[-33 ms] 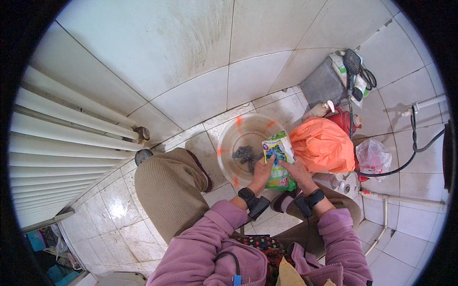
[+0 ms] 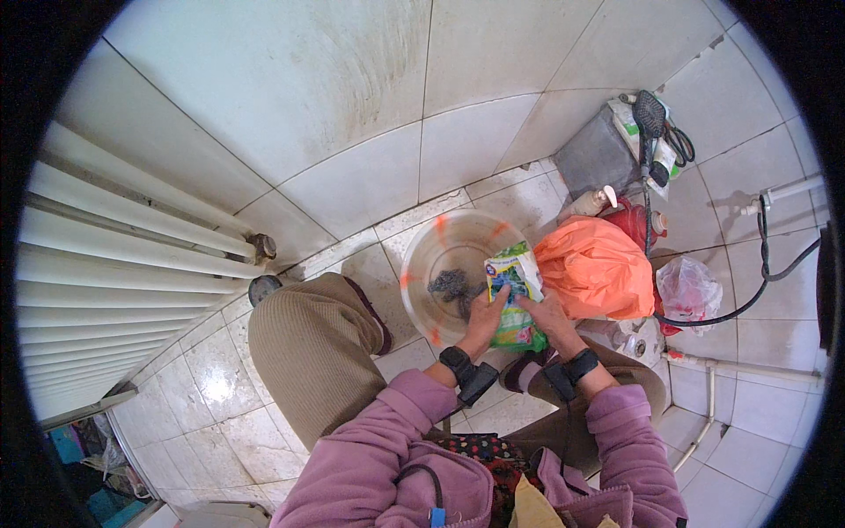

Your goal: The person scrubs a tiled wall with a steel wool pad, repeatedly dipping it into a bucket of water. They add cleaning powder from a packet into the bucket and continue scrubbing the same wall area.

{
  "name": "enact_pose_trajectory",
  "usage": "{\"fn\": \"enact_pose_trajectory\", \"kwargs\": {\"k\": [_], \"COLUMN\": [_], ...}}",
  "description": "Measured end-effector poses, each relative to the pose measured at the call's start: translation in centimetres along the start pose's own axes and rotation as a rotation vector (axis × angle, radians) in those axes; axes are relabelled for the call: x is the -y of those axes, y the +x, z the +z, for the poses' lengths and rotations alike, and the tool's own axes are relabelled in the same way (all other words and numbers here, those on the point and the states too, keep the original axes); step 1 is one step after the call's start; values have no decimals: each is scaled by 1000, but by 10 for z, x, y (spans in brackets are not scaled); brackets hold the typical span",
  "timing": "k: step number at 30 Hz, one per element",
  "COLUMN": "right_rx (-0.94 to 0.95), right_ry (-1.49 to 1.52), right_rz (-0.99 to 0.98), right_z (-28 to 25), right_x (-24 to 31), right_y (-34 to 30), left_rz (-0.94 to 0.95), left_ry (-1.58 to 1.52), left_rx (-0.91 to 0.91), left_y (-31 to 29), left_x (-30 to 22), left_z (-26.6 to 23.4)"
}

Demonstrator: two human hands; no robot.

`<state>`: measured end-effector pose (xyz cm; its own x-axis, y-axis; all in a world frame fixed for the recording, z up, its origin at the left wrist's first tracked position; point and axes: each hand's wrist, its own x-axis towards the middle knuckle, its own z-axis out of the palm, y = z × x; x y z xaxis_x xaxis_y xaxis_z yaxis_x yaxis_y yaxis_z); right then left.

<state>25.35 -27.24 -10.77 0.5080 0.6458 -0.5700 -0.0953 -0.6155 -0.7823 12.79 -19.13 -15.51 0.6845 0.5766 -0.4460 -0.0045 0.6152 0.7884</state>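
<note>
My left hand [image 2: 484,319] and my right hand [image 2: 549,320] grip a green and white plastic packet [image 2: 515,261] from its two sides, thumbs on its printed face. The packet is held tilted over the near right part of a translucent round basin [image 2: 421,231] with orange marks on its rim. Inside the basin lies a dark grey, crumpled clump [image 2: 451,283], perhaps cloth; its kind is unclear. Close to the right of my right hand is a puffed orange plastic bag [image 2: 598,268]. Whether the packet's top is open I cannot make out.
A pump bottle [image 2: 591,202] and a red container [image 2: 627,222] stand behind the orange bag. Farther back is a grey bin [image 2: 598,154] beside a black shower head [image 2: 650,114]. A clear bag [image 2: 688,289] and a black hose [image 2: 748,308] lie right. A white radiator [image 2: 132,282] lines the left.
</note>
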Motion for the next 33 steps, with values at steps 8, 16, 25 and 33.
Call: {"fn": "enact_pose_trajectory", "kwargs": {"k": [8, 16, 25, 33], "right_rx": [-22, 20, 107, 143], "right_ry": [-265, -264, -47, -52], "right_rz": [-101, -74, -90, -38], "right_z": [0, -3, -2, -2], "right_x": [1, 6, 4, 9], "right_y": [4, 3, 3, -5], "left_rz": [-270, -322, -300, -286], "left_ry": [-260, -289, -331, -233], "left_rx": [143, 140, 135, 97], "left_y": [8, 15, 14, 15], "left_x": [-11, -8, -22, -20], "left_z": [-8, -13, -15, -18]}}
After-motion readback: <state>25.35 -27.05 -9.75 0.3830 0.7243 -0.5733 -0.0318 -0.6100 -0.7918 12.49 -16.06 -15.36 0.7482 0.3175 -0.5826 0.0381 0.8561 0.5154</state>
